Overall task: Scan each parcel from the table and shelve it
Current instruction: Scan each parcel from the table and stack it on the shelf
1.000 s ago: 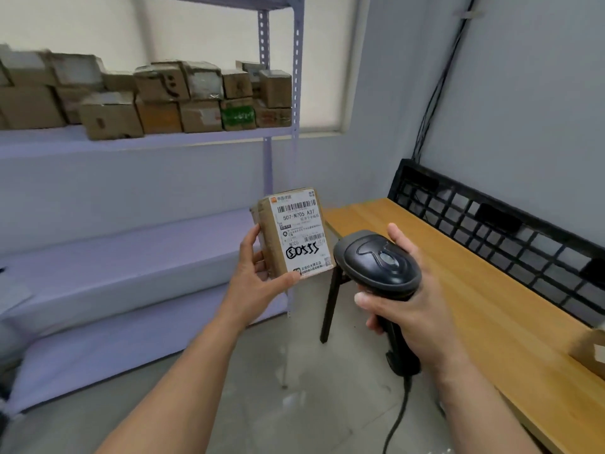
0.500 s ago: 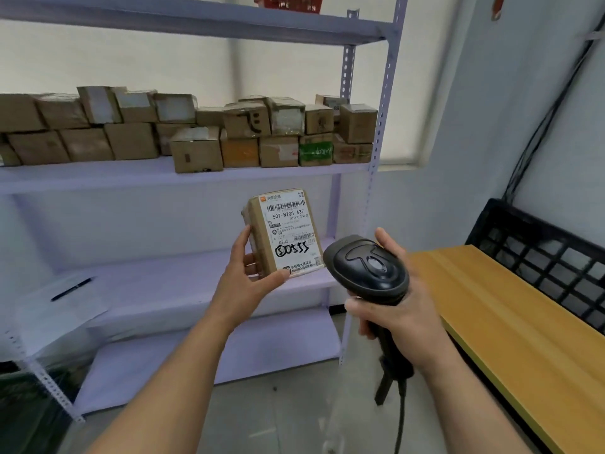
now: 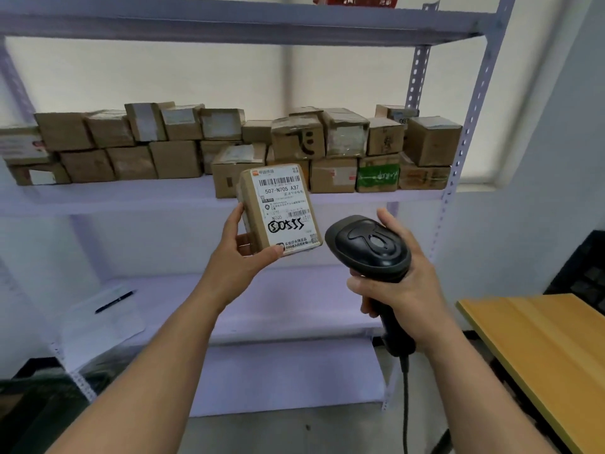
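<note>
Holding a parcel (image 3: pixel 278 211) up beside a scanner (image 3: pixel 370 247), in front of the rack.

Gripped in the left hand (image 3: pixel 242 257), with the thumb across its lower front edge and the fingers behind, the parcel stands in mid-air with its long axis near upright and leaning slightly left; its label faces the camera, top barcode uppermost. The right hand (image 3: pixel 402 290) is wrapped round the scanner's grip, and the scanner's head is just beside the parcel's lower right corner, apart from it, with a cable (image 3: pixel 406 404) hanging below. Behind the parcel a shelf (image 3: pixel 114 198) carries boxes (image 3: pixel 343 136) stacked two high along nearly its whole length, leaving a bare strip at the front edge. The shelf below holds paper (image 3: pixel 104 326) with a pen (image 3: pixel 114 301) on it at the left. A post (image 3: pixel 458 191) bounds the rack on the right, and a table (image 3: pixel 540 339) corner lies low beside the right forearm.
</note>
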Demonstrator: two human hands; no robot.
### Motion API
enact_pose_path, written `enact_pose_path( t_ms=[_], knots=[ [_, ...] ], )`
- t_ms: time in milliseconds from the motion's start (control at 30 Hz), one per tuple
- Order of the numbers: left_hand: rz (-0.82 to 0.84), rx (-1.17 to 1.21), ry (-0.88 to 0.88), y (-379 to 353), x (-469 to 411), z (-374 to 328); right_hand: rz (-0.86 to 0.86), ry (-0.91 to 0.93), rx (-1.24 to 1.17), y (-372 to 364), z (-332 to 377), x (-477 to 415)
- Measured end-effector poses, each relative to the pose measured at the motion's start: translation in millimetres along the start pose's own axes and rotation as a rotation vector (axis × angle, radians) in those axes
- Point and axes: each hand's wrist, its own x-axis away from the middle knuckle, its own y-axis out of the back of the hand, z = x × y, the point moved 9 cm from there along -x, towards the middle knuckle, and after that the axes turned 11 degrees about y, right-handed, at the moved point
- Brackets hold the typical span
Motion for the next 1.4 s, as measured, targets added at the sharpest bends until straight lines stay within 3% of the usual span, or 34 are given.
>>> enact_pose_path(
  t_ms=[533, 833, 1000, 1100, 1267, 1400],
  knots=[
    [-0.051, 0.079, -0.118, 90.8, -161.1, -54.9, -0.101, 0.009, 0.062, -56.4, -32.3, -99.4],
    [0.053, 0.05, -0.019, 87.9, -243.7, -53.1, -0.184, -0.008, 0.12, -62.9, -54.6, -121.1],
    [-0.01, 0.009, -0.008, 88.1, -266.6, -52.1, -0.229, -0.008, 0.15, -62.3, -59.6, -126.7],
    [-0.081, -0.09, -0.077, 90.6, -270.3, -59.0, -0.244, 0.004, 0.15, -64.5, -62.0, -128.8],
    [-0.024, -0.161, -0.192, 79.1, -272.3, -64.8, -0.251, 0.003, 0.167, -67.8, -63.9, -128.9],
    [-0.072, -0.234, -0.249, 76.3, -272.5, -70.8, -0.261, 0.004, 0.162, -67.5, -62.1, -127.3]
  ],
)
